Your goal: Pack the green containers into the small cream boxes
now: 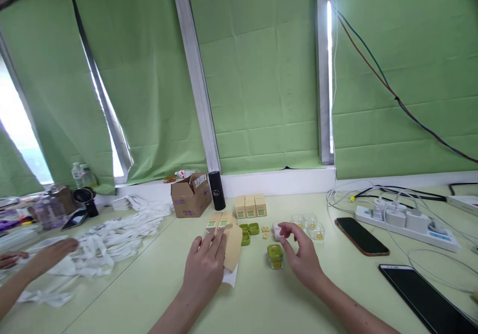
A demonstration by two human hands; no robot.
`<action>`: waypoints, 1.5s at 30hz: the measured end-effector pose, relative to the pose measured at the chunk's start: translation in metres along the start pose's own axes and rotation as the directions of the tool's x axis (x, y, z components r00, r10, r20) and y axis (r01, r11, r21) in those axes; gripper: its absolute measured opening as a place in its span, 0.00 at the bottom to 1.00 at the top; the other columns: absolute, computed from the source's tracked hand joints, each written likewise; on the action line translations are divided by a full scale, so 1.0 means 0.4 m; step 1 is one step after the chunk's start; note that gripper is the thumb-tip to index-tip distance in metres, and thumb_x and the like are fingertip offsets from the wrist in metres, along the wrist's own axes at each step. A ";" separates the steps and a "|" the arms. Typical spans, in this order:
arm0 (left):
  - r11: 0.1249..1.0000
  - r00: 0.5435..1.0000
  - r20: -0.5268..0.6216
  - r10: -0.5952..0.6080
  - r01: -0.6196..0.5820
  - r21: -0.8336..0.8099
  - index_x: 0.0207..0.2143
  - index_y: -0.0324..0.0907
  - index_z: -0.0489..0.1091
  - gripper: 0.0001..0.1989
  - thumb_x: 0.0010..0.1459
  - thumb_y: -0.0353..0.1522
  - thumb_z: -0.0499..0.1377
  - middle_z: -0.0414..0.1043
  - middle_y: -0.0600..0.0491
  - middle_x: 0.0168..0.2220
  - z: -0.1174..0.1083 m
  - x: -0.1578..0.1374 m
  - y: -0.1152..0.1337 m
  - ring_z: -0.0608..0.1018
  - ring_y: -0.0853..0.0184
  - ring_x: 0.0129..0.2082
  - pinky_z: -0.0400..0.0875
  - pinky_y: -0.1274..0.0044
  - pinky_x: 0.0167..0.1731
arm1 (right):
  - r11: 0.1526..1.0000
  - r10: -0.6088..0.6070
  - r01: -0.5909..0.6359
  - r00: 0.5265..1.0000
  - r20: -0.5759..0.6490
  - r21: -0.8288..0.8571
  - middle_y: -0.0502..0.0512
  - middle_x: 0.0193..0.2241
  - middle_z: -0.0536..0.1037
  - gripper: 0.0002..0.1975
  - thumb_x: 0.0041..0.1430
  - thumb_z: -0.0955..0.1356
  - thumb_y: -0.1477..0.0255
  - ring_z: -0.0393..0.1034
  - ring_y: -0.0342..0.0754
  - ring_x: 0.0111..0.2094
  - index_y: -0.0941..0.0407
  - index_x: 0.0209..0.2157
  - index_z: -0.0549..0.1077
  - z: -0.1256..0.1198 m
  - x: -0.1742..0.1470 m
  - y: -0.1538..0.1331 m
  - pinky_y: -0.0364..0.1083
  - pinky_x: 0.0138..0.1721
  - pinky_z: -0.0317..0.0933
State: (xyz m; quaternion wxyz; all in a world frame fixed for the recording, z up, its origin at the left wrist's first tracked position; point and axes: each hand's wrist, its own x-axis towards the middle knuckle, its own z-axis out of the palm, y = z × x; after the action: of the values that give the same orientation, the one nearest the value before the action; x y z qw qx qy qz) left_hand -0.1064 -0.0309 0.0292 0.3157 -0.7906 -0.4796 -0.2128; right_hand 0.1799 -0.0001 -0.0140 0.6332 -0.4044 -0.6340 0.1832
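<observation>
Green blinds (261, 75) hang behind the pale table (261, 304), largest items in view. Landmark for positions: the small clear jar (275, 256) with green contents, standing on the table between the person's two hands.

Far left of the jar: a heap of white strips (112, 239), with a co-worker's hand (52, 254) resting on it. Behind and left of the jar: an open brown carton (191, 194), a black cylinder (216, 190) just beside it. Far right of the jar: a power strip (407, 222) with plugs; two phones (361, 236) lie nearer.

Left hand (204, 269), left of the jar, lies flat with fingers together on a tan flat card (233, 247), white paper under it. Right hand (303, 257), just right of the jar, has fingers loosely curled, fingertips pinching a small pale piece (277, 232) behind the jar.

Directly behind the jar: three tan boxes (250, 206) in a row, green lids (249, 230) nearer, clear jars (309, 223) behind right.
</observation>
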 end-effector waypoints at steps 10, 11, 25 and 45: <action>0.986 0.914 -0.381 0.141 -0.163 -0.026 0.70 0.48 0.56 0.30 0.67 0.24 0.50 0.73 0.46 0.60 0.008 0.106 0.135 0.80 0.55 0.47 0.62 0.64 0.46 | 0.997 0.073 -0.071 0.985 0.154 -0.016 0.57 0.37 0.82 0.17 0.58 0.72 0.55 0.72 0.59 0.41 0.49 0.44 0.79 0.033 -0.018 -0.059 0.56 0.47 0.64; 0.984 0.914 -0.379 0.144 -0.172 -0.041 0.70 0.47 0.55 0.31 0.67 0.24 0.51 0.73 0.46 0.60 0.014 0.118 0.151 0.80 0.54 0.47 0.62 0.64 0.46 | 0.994 0.105 -0.108 0.984 0.144 0.015 0.57 0.37 0.81 0.18 0.58 0.71 0.54 0.72 0.59 0.41 0.50 0.45 0.79 0.036 -0.017 -0.059 0.55 0.46 0.66; 0.909 0.923 -0.382 0.045 -0.197 -0.367 0.72 0.44 0.50 0.37 0.61 0.25 0.52 0.65 0.43 0.67 0.053 0.157 0.226 0.74 0.49 0.57 0.63 0.58 0.52 | 0.875 0.250 -0.266 0.964 0.093 0.404 0.59 0.37 0.82 0.30 0.55 0.72 0.48 0.78 0.57 0.40 0.54 0.52 0.72 0.036 0.016 -0.012 0.53 0.44 0.73; 0.671 0.905 -0.397 -0.153 -0.200 -0.714 0.69 0.47 0.53 0.28 0.69 0.28 0.50 0.63 0.41 0.66 0.085 0.135 0.236 0.64 0.52 0.67 0.62 0.53 0.63 | 0.661 0.304 -0.375 0.926 0.224 0.650 0.65 0.51 0.81 0.36 0.47 0.79 0.55 0.78 0.62 0.49 0.52 0.54 0.68 0.020 0.027 -0.050 0.58 0.51 0.72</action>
State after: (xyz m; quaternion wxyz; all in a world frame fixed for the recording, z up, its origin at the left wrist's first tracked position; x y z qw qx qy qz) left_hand 0.0033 -0.0055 0.0119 0.0669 -0.7899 -0.2604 -0.5512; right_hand 0.1679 -0.0020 0.0069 0.6601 -0.2452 -0.4649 0.5367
